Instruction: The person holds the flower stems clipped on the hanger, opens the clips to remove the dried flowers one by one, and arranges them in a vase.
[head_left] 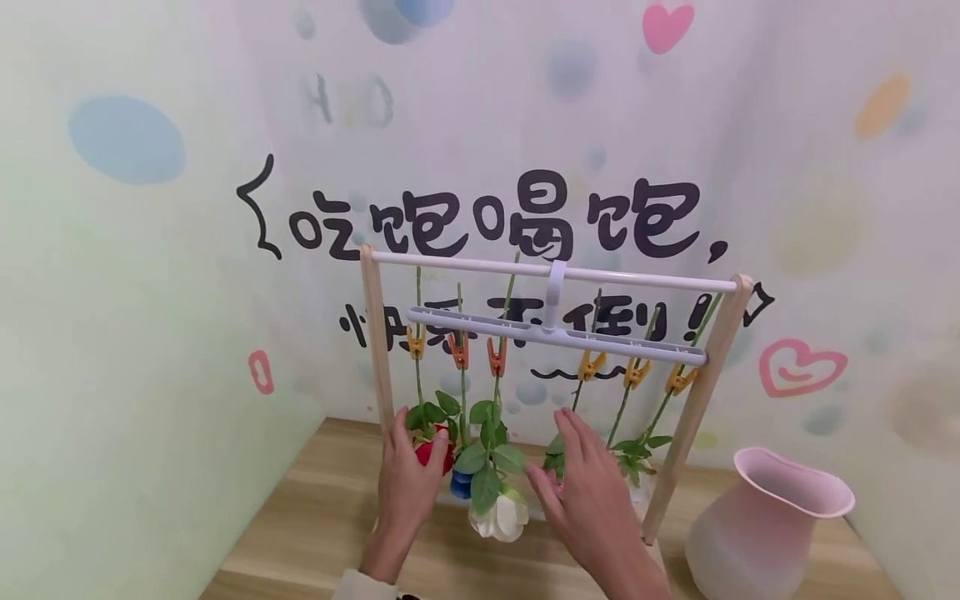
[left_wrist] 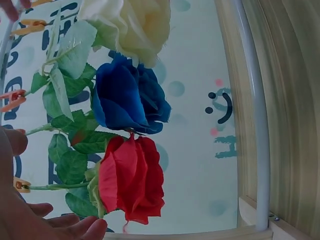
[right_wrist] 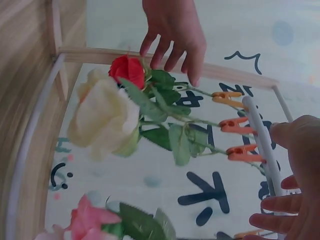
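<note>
Artificial roses hang upside down by their stems from clothespins on a white hanger point(head_left: 487, 323). My left hand point(head_left: 411, 479) is beside the red rose point(left_wrist: 132, 180), its fingers spread around the leaves and stem. Beside that hang the blue rose point(left_wrist: 127, 95) and the white rose point(head_left: 501, 515). My right hand point(head_left: 592, 492) is in front of the flowers on the right half, fingers extended and holding nothing. It partly hides a pink flower point(right_wrist: 90, 220) in the head view. Orange clothespins point(right_wrist: 240, 125) grip the stems on the left half, yellow ones point(head_left: 636, 373) those on the right.
A wooden frame point(head_left: 697, 417) with a white top rod point(head_left: 465, 265) carries the hanger on the wood-grain table point(head_left: 300, 508). To the right stands a pink and white vase point(head_left: 757, 533) with a wide mouth. Behind is a printed backdrop point(head_left: 480, 125).
</note>
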